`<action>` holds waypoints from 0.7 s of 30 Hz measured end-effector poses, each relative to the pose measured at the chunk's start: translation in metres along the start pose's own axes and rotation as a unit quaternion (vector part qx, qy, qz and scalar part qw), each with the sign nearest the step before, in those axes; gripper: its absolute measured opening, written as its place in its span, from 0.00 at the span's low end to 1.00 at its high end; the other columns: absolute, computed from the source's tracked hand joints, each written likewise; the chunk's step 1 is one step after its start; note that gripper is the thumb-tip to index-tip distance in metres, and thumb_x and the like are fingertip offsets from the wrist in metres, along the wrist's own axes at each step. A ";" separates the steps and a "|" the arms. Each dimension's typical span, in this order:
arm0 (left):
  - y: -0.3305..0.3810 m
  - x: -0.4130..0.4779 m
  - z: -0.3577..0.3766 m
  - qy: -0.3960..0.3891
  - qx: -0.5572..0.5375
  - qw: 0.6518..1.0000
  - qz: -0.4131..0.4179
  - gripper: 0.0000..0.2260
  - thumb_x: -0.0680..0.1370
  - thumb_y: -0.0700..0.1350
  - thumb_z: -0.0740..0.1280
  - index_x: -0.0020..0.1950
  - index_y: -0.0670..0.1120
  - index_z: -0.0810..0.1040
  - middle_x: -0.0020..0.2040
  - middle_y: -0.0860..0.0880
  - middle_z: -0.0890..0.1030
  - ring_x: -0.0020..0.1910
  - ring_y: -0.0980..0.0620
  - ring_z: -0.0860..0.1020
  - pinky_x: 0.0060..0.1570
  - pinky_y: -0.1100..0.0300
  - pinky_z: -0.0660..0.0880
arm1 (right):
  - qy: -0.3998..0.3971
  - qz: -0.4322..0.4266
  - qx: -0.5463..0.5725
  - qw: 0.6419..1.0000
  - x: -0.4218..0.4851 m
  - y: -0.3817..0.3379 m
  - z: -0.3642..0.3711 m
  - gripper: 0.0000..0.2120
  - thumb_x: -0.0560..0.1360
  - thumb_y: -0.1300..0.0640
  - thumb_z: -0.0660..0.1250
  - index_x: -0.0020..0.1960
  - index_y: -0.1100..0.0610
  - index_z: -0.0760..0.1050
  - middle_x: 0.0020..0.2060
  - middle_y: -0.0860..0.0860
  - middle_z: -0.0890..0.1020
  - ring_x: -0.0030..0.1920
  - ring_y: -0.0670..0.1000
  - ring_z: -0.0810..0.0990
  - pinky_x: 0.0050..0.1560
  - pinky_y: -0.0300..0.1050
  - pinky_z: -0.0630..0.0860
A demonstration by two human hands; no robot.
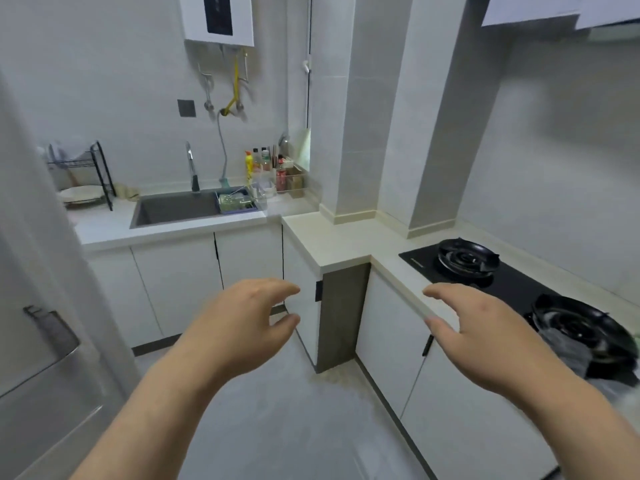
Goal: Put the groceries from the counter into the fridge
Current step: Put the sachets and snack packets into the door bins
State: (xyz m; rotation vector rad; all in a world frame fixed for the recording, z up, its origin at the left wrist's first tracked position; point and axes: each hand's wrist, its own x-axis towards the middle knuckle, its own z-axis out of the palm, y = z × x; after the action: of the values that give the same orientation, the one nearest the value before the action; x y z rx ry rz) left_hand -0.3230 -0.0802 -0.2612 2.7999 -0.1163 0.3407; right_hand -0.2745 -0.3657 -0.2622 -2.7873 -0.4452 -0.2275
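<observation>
Hands are held out in front of the person, above the floor and holding nothing: the left hand [242, 323] has thumb and fingers apart and loosely curved, and the right hand [485, 337] is the same, with its fingertips close to the edge of the counter [332, 244]. The fridge [41, 341] stands at the far left with its grey door closed. Across the room, a clear bag [262, 188] sits on the counter just right of the sink [176, 209], too blurred to tell what it holds. A basket [237, 202] rests in the sink's right end, with bottles [263, 161] behind the bag. A dish rack [100, 171] stands left of the sink, and a black gas hob [519, 289] lies beyond the right hand.
</observation>
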 end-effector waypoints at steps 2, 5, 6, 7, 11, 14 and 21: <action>0.011 0.026 0.018 -0.015 -0.007 1.000 0.009 0.21 0.81 0.55 0.61 0.74 0.58 0.66 0.71 0.61 0.70 0.70 0.60 0.67 0.68 0.63 0.64 | 0.005 0.033 0.002 0.999 0.007 0.029 0.000 0.20 0.81 0.47 0.60 0.72 0.45 0.68 0.69 0.38 0.71 0.70 0.42 0.68 0.64 0.39 0.65; 0.024 0.067 0.049 -0.036 -0.016 0.999 0.026 0.21 0.81 0.55 0.61 0.74 0.58 0.66 0.72 0.61 0.70 0.71 0.60 0.66 0.69 0.62 0.63 | 0.019 0.084 0.017 0.996 0.018 0.075 0.005 0.18 0.79 0.48 0.62 0.69 0.45 0.71 0.66 0.39 0.74 0.67 0.43 0.72 0.64 0.43 0.70; 0.029 0.082 0.060 -0.045 -0.021 0.998 0.028 0.21 0.81 0.56 0.61 0.74 0.58 0.65 0.72 0.61 0.70 0.71 0.60 0.66 0.69 0.62 0.64 | 0.021 0.102 0.018 0.994 0.021 0.091 0.007 0.18 0.79 0.48 0.62 0.69 0.45 0.71 0.66 0.39 0.75 0.67 0.44 0.72 0.64 0.44 0.71; 0.035 0.096 0.070 -0.053 -0.024 0.998 0.031 0.22 0.80 0.56 0.61 0.74 0.59 0.65 0.72 0.61 0.70 0.71 0.59 0.66 0.69 0.61 0.64 | 0.023 0.118 0.016 0.993 0.023 0.107 0.008 0.18 0.79 0.49 0.63 0.69 0.45 0.71 0.66 0.39 0.75 0.67 0.44 0.72 0.63 0.44 0.71; 0.064 0.152 0.109 -0.085 -0.027 0.995 0.048 0.22 0.80 0.57 0.62 0.74 0.59 0.66 0.71 0.61 0.70 0.69 0.58 0.68 0.67 0.61 0.66 | 0.016 0.169 0.003 0.985 0.032 0.168 0.010 0.17 0.79 0.49 0.63 0.68 0.44 0.71 0.63 0.39 0.75 0.63 0.44 0.73 0.56 0.41 0.69; 0.095 0.185 0.133 -0.105 -0.032 0.991 0.070 0.21 0.80 0.55 0.62 0.73 0.58 0.67 0.71 0.60 0.70 0.68 0.58 0.70 0.65 0.61 0.68 | 0.021 0.215 0.009 0.976 0.031 0.210 0.006 0.17 0.79 0.49 0.63 0.67 0.43 0.71 0.58 0.39 0.77 0.56 0.44 0.74 0.53 0.43 0.72; 0.170 0.239 0.176 -0.134 -0.036 0.979 0.150 0.20 0.80 0.55 0.62 0.72 0.58 0.68 0.70 0.61 0.71 0.69 0.60 0.68 0.67 0.63 0.66 | 0.039 0.288 0.008 0.957 0.012 0.285 -0.020 0.17 0.80 0.49 0.62 0.69 0.43 0.70 0.60 0.39 0.75 0.53 0.43 0.73 0.51 0.40 0.70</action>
State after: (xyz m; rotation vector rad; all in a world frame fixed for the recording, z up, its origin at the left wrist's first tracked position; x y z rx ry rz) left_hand -0.0731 -0.3072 -0.3138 2.7400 -0.6050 0.0215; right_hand -0.1718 -0.6264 -0.3197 -2.7368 0.3871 -0.1918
